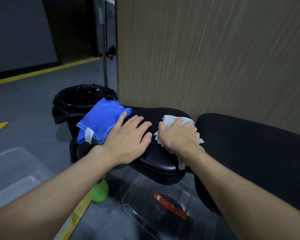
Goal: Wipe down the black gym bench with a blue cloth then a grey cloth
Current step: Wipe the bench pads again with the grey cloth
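Bench seemingly lengthwise left-right, grey cloth atop

Dim, soft indoor light; wide-angle bending and blur toward edges.

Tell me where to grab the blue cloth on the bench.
Pinch the blue cloth at its near edge, by the white tag, where the folded layers stack. Come from the right with the left hand, flat beside it; that likely keeps the folds together.

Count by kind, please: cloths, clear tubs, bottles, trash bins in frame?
Cloths: 2, blue cloth and grey cloth
Clear tubs: 2, left tub and near tub
Bottles: 1, green bottle
Trash bins: 1, trash bin
Total: 6
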